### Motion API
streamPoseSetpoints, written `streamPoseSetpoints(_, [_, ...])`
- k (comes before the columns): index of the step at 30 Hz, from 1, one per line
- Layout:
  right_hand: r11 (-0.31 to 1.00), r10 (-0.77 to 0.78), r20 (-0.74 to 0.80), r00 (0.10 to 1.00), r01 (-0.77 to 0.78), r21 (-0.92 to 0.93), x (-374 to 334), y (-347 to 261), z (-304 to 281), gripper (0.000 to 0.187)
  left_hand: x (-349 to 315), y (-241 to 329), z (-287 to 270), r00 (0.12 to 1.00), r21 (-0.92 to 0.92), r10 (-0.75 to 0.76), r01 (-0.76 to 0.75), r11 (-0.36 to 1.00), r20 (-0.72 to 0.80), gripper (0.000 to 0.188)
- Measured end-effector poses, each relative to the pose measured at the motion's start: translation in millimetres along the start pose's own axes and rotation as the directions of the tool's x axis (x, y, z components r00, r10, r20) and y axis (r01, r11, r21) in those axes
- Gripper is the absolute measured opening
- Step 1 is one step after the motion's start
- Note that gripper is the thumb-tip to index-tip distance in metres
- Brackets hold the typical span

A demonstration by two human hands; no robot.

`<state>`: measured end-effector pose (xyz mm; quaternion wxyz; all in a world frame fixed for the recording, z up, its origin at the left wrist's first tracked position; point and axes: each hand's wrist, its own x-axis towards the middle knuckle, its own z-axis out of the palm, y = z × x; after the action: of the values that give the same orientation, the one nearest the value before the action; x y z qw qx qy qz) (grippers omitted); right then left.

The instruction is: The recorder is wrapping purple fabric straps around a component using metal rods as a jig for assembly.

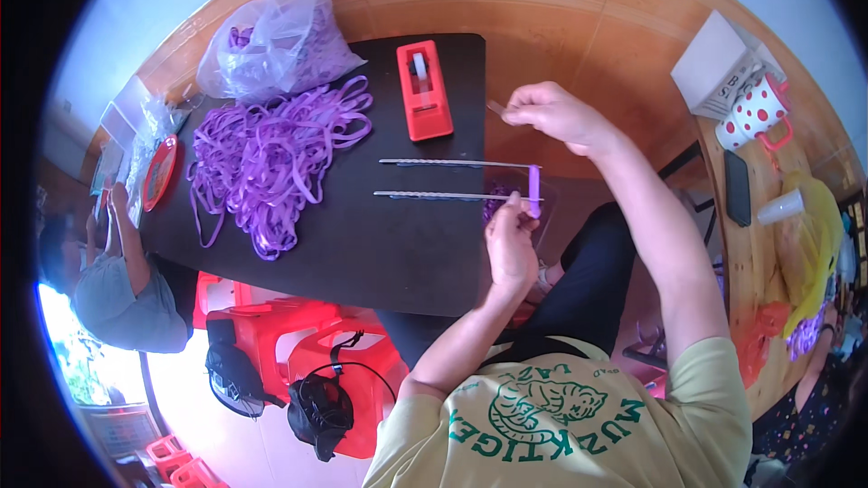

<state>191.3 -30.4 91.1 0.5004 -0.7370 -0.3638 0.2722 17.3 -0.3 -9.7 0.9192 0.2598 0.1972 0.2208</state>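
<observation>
Two thin twisted metal rods [452, 163] lie parallel on the dark table and reach past its right edge. A purple ribbon [533, 188] spans their outer ends. My left hand [511, 248] is closed at the nearer rod's end, with thumb and fingers pinching the ribbon there. Raised beyond the rods, my right hand [551, 117] pinches a small clear strip of tape [495, 108]. The red tape dispenser [425, 104] stands on the table to its left. A large tangled heap of purple ribbon loops [262, 163] covers the table's left part.
Behind the heap sits a plastic bag [276, 45] of purple ribbon. A red plate [161, 172] and a seated person [127, 298] are at far left. Red stools [334, 352] stand below. On the right, a wooden table [768, 307] bears a phone [737, 188] and a dotted mug [752, 116].
</observation>
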Motion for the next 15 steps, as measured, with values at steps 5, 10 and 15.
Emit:
streamPoseSetpoints(5, [0.993, 0.113, 0.327, 0.938, -0.118, -0.004, -51.7, 7.0, -39.9, 0.012, 11.1, -2.2, 9.1, 0.997, 0.013, -0.048, 0.049, 0.999, -0.065, 0.037])
streamPoseSetpoints(10, [0.991, 0.110, 0.454, 0.884, -0.134, 0.020, -59.2, 21.2, -27.0, 0.012, 16.0, -0.5, 17.7, 0.993, 0.017, -0.035, 0.037, 0.999, -0.116, 0.039])
streamPoseSetpoints(15, [0.983, 0.109, 0.462, 0.880, -0.163, 0.079, -52.9, 34.9, -21.7, 0.014, 16.3, -1.0, 18.6, 0.995, 0.075, -0.003, 0.010, 0.997, -0.096, 0.032])
